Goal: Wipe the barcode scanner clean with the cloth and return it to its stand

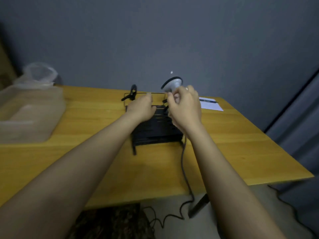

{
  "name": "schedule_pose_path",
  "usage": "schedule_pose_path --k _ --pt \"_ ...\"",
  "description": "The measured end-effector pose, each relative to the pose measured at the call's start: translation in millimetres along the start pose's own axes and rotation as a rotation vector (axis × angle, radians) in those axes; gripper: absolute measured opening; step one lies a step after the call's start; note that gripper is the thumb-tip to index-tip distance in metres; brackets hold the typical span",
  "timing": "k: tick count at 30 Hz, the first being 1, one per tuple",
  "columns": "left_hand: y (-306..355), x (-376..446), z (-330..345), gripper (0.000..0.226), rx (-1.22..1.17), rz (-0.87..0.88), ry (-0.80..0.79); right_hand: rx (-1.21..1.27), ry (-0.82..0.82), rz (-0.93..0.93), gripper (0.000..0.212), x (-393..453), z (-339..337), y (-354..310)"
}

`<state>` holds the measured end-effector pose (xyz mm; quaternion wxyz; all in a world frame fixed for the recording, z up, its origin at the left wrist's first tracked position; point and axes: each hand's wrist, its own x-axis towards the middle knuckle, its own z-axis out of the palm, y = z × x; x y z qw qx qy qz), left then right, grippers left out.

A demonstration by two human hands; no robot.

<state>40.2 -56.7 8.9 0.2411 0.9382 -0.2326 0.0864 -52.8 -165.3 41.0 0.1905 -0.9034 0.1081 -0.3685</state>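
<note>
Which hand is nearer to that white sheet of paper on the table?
The right hand. It holds the scanner just beside the paper, while the left hand rests on the black rack, farther away on the opposite side.

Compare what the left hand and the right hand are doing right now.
The right hand is raised and closed around the barcode scanner; the left hand holds nothing. The left hand lies palm down on the black wire rack, while the right hand hovers above the rack's right side. Both reach forward over the yellow table.
</note>
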Motion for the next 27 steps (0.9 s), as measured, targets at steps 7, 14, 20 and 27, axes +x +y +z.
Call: schedule_pose_path --k 7,14,20,27 --pt "-116.4 -121.1 -70.7 0.026 -0.014 -0.27 0.159 0.433 -0.423 -0.052 0.02 -49.4 55.1 -125.4" --pt "-217.7 -177.2 -152.6 0.021 0.002 -0.493 0.405 0.838 -0.408 -0.204 0.035 -41.9 133.4 -270.1" --pt "-264.7 -166.6 -171.9 0.02 0.078 -0.571 0.395 0.532 -0.491 -0.349 0.037 -13.6 219.9 -294.8" --pt "-267.0 -121.7 -161.6 0.023 0.107 -0.559 0.36 0.24 -0.631 -0.46 0.037 -10.1 239.6 -259.5"
